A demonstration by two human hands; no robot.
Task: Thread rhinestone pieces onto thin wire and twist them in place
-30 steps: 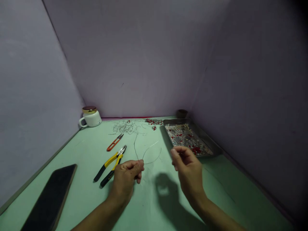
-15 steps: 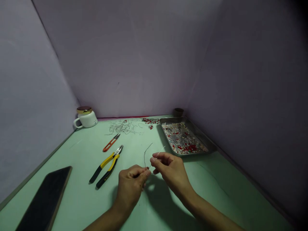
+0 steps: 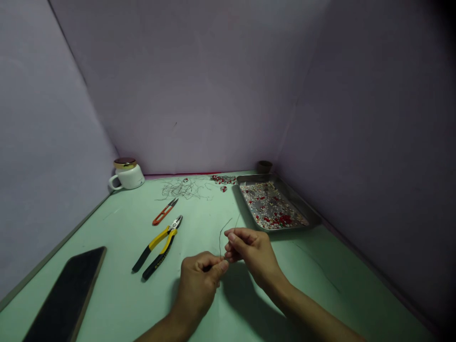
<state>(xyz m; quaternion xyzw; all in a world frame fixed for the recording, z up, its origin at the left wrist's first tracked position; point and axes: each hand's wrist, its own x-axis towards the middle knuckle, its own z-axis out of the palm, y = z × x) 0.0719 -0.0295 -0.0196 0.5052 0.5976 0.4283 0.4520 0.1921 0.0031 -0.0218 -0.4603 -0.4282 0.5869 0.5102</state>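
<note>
A thin wire (image 3: 220, 240) rises from between the pinched thumb and forefinger of my left hand (image 3: 200, 282), its upper end bending to the right. My right hand (image 3: 252, 251) is close beside it, thumb and fingers pressed together on a wire end that sticks up above the fingertips. Whether both ends belong to one piece of wire is hidden by my fingers. Any beads between the fingertips are too small to make out. Both hands are held over the pale green table (image 3: 199, 228), a shadow under them.
Right of my hands stands a metal tray (image 3: 245, 209) of red, white and pale beads. Yellow-black pliers (image 3: 166, 242), red thread snips (image 3: 164, 212) and a dark phone (image 3: 66, 294) lie left. Behind are loose wires (image 3: 180, 189), beaded pieces (image 3: 223, 179), a lidded white mug (image 3: 130, 177) and a dark cup (image 3: 264, 166).
My left hand has shifted slightly right and down, carrying the wire with it. The right hand stays close by, and the wire end above its fingers now stands steeper.
</note>
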